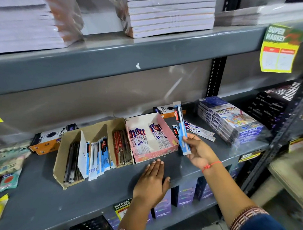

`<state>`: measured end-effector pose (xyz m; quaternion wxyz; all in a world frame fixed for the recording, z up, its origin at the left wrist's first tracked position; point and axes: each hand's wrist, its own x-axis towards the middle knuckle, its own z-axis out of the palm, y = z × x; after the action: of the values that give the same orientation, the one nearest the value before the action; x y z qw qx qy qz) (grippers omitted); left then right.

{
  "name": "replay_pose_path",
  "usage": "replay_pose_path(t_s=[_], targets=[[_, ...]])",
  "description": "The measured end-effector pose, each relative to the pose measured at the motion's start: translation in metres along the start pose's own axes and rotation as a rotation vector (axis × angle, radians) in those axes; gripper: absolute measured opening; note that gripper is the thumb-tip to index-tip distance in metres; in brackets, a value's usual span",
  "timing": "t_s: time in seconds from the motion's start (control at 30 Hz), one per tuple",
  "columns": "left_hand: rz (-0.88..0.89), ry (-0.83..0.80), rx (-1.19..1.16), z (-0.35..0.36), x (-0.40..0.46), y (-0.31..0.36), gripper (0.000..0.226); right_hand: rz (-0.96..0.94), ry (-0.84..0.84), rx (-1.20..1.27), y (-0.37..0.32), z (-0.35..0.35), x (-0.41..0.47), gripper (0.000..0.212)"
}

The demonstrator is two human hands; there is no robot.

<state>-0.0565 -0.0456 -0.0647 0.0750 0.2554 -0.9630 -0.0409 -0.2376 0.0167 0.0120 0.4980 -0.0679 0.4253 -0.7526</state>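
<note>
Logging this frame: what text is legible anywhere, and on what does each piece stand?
"SUPER MARKET": yellow-green shelf tag, upper right.
"SUPER MARKET": shelf-edge tag near the left hand.
"TRIO": black-orange box.
Too blurred: blue pen packet in the right hand, pink box's packets, black packs.

view: head, wide-angle, worn by the person | aim: turned forward and down onto the grey shelf (38,196), faced from its front edge | range: held near, left grip (153,180) and right grip (198,151) framed low, upper shelf (111,64) caught above
</note>
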Motion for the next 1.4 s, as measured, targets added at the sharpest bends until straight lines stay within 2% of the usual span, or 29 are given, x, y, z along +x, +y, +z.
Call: replay_pose_path(t_s=[0.33, 0.6, 0.73, 1.03, 1.27, 1.4], targets=[[0.005, 0.016, 0.056, -0.001, 0.000, 0.002, 0.059, -0.074, -0.022, -0.075, -0.002, 0.001, -0.015, 0.018], [-0.007, -0.006, 0.057, -0.007, 0.000, 0.004, 0.058, -0.030, -0.048, -0.102, -0.001, 0.006, -0.015, 0.022], [-0.065, 0.025, 0.061, -0.012, -0.015, -0.008, 0.057, 0.009, -0.123, -0.129, 0.011, 0.022, -0.013, 0.024], [-0.276, 0.046, 0.098, -0.028, -0.099, -0.081, 0.054, 0.006, -0.230, -0.407, 0.074, 0.102, -0.028, 0.030], [-0.347, 0.076, 0.097, -0.041, -0.148, -0.137, 0.054, -0.106, -0.131, -0.550, 0.141, 0.161, -0.040, 0.036], [-0.365, 0.096, 0.046, -0.045, -0.159, -0.158, 0.054, -0.183, 0.011, -0.710, 0.171, 0.185, -0.044, 0.024]])
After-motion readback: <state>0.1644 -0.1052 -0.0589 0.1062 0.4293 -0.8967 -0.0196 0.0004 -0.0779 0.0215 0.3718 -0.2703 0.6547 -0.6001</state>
